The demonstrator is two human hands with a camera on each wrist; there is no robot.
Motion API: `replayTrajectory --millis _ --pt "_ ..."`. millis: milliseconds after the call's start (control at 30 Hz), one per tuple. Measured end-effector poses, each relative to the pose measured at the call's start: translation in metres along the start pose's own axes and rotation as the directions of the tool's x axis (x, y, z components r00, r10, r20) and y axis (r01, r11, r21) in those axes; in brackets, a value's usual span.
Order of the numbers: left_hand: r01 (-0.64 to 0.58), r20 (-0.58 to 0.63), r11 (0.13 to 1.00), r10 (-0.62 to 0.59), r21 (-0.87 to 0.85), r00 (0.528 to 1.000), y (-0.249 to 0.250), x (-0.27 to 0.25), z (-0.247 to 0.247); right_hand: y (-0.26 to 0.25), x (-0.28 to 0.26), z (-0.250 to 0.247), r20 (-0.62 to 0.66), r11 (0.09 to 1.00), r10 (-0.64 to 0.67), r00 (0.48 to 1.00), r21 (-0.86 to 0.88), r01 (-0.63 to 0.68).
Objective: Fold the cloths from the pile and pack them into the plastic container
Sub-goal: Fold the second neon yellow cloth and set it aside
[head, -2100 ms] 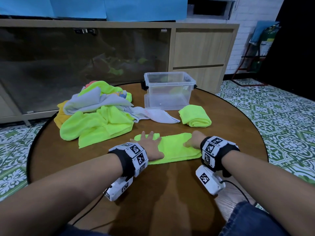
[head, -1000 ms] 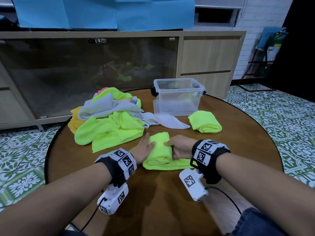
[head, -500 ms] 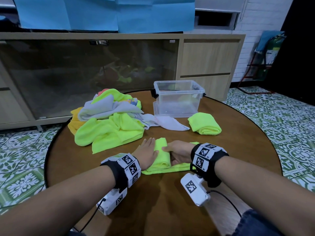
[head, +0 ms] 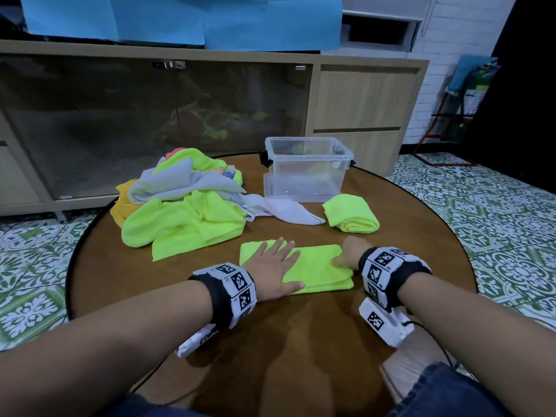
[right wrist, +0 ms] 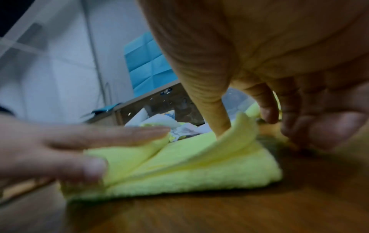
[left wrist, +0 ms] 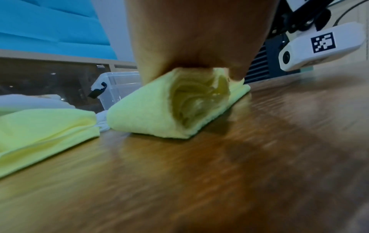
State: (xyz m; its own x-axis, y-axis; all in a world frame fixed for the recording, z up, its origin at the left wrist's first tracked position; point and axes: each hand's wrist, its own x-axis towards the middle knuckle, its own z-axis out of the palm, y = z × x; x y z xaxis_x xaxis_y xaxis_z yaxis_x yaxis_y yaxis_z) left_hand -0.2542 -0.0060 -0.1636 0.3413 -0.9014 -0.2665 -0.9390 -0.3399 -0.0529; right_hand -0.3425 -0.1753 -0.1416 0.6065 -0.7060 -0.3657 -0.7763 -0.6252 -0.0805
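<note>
A neon-yellow cloth (head: 319, 266) lies as a folded strip on the round wooden table (head: 301, 356) in front of me. My left hand (head: 273, 263) presses flat on its left end with fingers spread; the left wrist view shows the layered end of the cloth (left wrist: 149, 113) under the palm. My right hand (head: 346, 254) is at the right end. In the right wrist view, a raised flap of the cloth (right wrist: 189, 170) stands pinched between the thumb and curled fingers of the right hand (right wrist: 243, 121). The clear plastic container (head: 307, 170) stands at the table's far side.
A pile of unfolded cloths (head: 180, 206), neon yellow, grey and orange, lies at the far left, with a white cloth (head: 294, 212) trailing toward the container. A folded neon-yellow cloth (head: 350, 213) sits right of it. A glass-fronted cabinet (head: 150, 115) stands behind the table.
Half a second ago the cloth was bunched to half its length between my close hands. Now it lies stretched out as a long strip and my hands are apart at its ends.
</note>
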Motion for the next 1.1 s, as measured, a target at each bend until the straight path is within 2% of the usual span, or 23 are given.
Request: replayTrajectory --millis 133,300,467,567,633,700,767,867,967,1100 --pt "0.071 0.047 0.997 -0.072 0.022 0.996 0.006 0.007 0.003 -0.005 -0.001 0.002 0.119 0.980 -0.020 0.993 0.201 -0.005" --pt "0.131 0.109 0.991 -0.130 0.002 0.985 0.001 0.006 -0.002 -0.009 -0.002 0.002 0.145 0.985 -0.033 0.989 0.172 0.008" --pt "0.125 0.127 0.992 -0.121 -0.023 0.984 -0.006 0.004 -0.002 -0.009 -0.002 0.003 0.162 0.986 -0.038 0.986 0.165 0.011" --pt "0.119 0.112 0.973 -0.098 -0.199 0.989 -0.007 0.001 -0.001 -0.011 -0.003 0.003 0.141 0.991 -0.034 0.989 0.132 0.016" --pt "0.120 0.073 0.894 -0.098 -0.432 0.993 -0.010 -0.004 -0.004 -0.013 -0.001 0.004 0.112 0.987 -0.039 0.993 0.162 0.021" --pt "0.126 0.036 0.839 -0.126 -0.529 0.991 -0.016 -0.008 -0.006 -0.016 0.000 0.005 0.057 0.975 -0.018 0.998 0.223 0.005" --pt "0.139 0.039 0.897 -0.135 -0.419 0.990 -0.020 -0.006 -0.004 -0.017 0.001 0.006 0.024 0.970 0.021 0.999 0.242 -0.026" --pt "0.110 0.057 0.980 -0.102 -0.167 0.993 -0.023 -0.002 0.003 -0.016 -0.002 0.002 0.059 0.969 0.028 0.998 0.244 -0.041" --pt "0.100 0.078 0.991 -0.093 -0.090 0.993 -0.026 -0.001 0.005 -0.009 0.001 -0.003 0.146 0.925 0.031 0.989 0.370 -0.084" --pt "0.114 0.110 0.991 -0.106 -0.066 0.988 -0.027 0.002 0.002 -0.012 0.001 -0.008 0.149 0.793 0.042 0.988 0.596 -0.123"
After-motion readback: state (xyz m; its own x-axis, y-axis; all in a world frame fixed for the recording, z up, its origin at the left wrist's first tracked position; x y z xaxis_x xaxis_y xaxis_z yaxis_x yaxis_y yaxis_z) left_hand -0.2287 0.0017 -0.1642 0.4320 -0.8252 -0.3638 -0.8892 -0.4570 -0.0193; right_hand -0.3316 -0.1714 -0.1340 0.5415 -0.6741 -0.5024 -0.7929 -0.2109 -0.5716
